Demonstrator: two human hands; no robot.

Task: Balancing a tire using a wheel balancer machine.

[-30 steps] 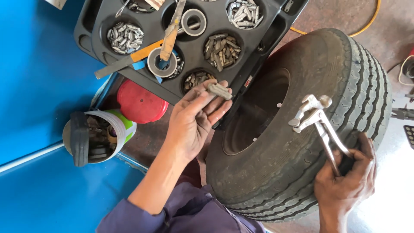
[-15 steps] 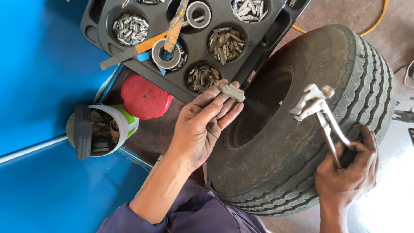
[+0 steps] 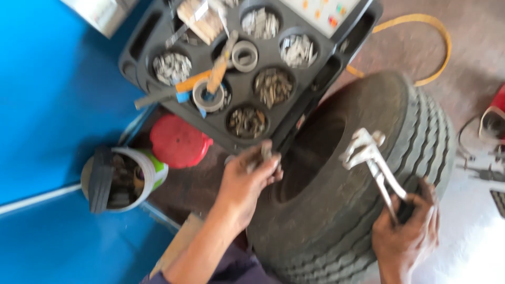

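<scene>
One pliers, jaws up-left.

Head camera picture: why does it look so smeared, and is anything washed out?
Head view: motion blur softens the left hand, the small metal piece and the tray; bright glare bleaches the floor by the right hand holding pliers.

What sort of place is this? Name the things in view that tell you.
Probably a tyre repair workshop. A large tyre lies on the floor, a black tray holds compartments of small metal weights, and the right hand grips metal pliers.
</scene>
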